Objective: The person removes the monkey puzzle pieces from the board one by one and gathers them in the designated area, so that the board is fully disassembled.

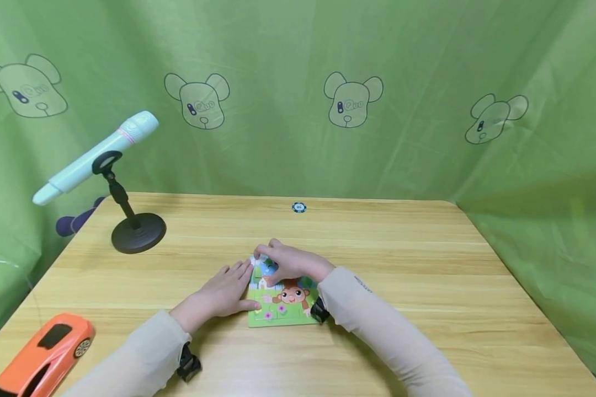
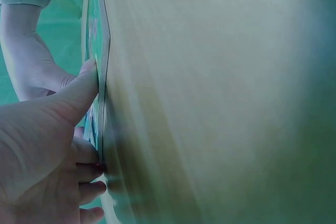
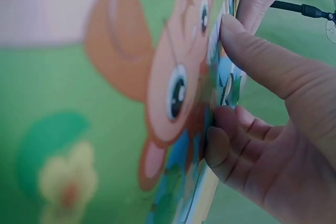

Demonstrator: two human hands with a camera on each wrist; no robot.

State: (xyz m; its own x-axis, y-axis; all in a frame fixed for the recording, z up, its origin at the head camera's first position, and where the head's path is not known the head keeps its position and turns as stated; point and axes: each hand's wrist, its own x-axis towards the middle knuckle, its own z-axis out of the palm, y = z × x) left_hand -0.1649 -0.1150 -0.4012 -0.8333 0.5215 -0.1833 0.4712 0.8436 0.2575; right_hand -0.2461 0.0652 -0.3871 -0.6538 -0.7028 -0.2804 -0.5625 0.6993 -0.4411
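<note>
Right hand (image 1: pixel 292 263) half-curled at the puzzle (image 1: pixel 291 296)'s 11 o'clock, tilted piece (image 3: pixel 233 90) apparently pinched. Puzzle lies dead ahead at 12, braced at 9 o'clock by straight-fingered left hand (image 1: pixel 225 292). Piece probably best squared to neighbours, then pressed flat.

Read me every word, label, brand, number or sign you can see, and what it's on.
Nothing reads with certainty.
Green curtain: outlined letters on the animal faces, perhaps "Qoo", too faint to confirm.
Round chip: central marking, too small to read.
Right sleeve: dark marking, possibly lettering, too small to read.
Picture puzzle: no readable text.
</note>
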